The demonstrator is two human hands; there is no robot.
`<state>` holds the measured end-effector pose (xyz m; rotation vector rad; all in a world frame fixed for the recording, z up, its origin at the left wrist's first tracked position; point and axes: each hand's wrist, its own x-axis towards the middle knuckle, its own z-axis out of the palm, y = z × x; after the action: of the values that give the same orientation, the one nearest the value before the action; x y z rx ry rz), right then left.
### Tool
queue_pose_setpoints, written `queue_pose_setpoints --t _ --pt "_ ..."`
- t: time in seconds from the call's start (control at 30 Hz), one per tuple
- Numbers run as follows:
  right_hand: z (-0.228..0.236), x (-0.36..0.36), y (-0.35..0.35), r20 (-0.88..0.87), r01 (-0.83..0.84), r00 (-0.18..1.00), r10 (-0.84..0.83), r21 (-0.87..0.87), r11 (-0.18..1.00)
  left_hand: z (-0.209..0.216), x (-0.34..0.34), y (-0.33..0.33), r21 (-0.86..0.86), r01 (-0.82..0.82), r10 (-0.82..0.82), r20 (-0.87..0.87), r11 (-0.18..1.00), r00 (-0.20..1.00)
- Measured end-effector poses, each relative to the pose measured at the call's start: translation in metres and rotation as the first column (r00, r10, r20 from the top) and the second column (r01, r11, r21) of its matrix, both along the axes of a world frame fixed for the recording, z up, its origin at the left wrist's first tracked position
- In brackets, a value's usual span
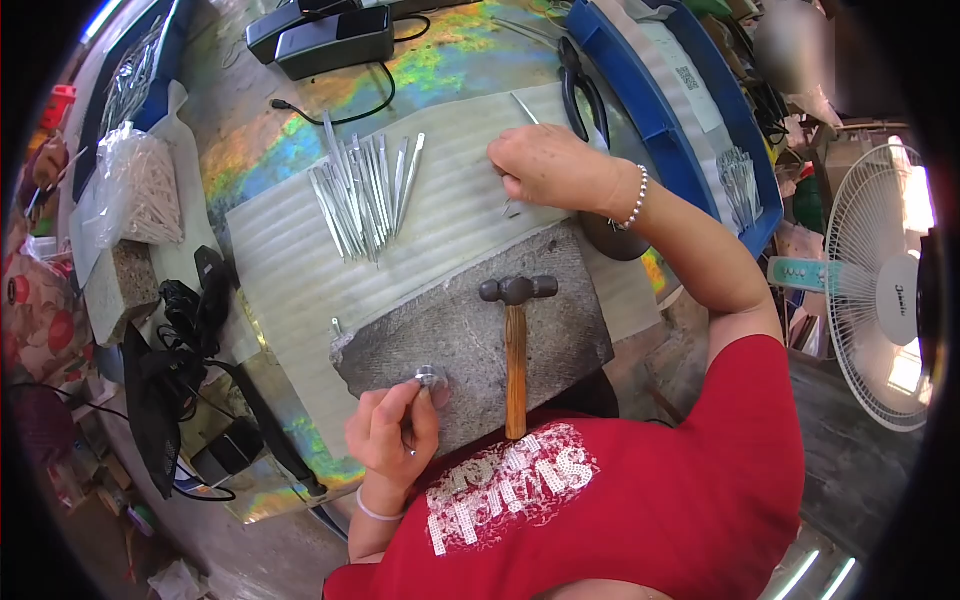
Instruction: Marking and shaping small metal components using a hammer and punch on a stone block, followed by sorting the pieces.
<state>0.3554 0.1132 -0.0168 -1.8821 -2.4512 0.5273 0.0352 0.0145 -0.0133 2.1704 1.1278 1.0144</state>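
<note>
My left hand (388, 430) is closed in a pinch at the near left edge of a grey stone block (450, 330). Between its fingertips is a small, shiny, rounded metal piece (428, 375). A hammer (515, 350) with a wooden handle lies on the block, head away from me. My right hand (550, 165), fingers curled, is over the pale foam sheet (460, 225). A thin metal rod (524, 108) shows just beyond it; whether the fingers grip it is hidden. Left of that hand, several flat silver metal strips (365, 195) lie in a loose pile.
Black-handled pliers (575, 90) lie beside a blue tray (640, 110) at the right. Black power adapters (335, 45) with a cable stand at the back. At left are a plastic bag of pale pieces (140, 185) and tangled black cables (185, 320). A fan (885, 290) stands far right.
</note>
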Motion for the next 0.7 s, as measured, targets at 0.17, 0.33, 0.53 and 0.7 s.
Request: queue_pose_setpoints --t 0.17,0.33,0.53,0.7 --pt "0.004 -0.006 0.003 0.118 -0.16 0.981 0.152 0.057 0.986 -0.001 -0.001 0.002 0.019 0.031 -0.031 0.013 0.999 0.999" --pt "0.03 0.023 -0.014 0.087 -0.116 0.99 0.111 0.064 0.991 -0.004 -0.002 0.005 0.02 0.02 -0.021 0.039 1.0 0.999" --pt "0.037 0.051 -0.071 0.007 0.017 1.0 -0.017 -0.043 0.999 -0.002 -0.002 0.005 0.026 0.052 -0.054 0.056 0.998 0.997" --pt "0.021 0.009 -0.023 -0.228 0.056 0.973 -0.022 0.144 0.988 -0.002 -0.002 0.002 -0.002 -0.005 0.005 0.047 1.0 0.999"
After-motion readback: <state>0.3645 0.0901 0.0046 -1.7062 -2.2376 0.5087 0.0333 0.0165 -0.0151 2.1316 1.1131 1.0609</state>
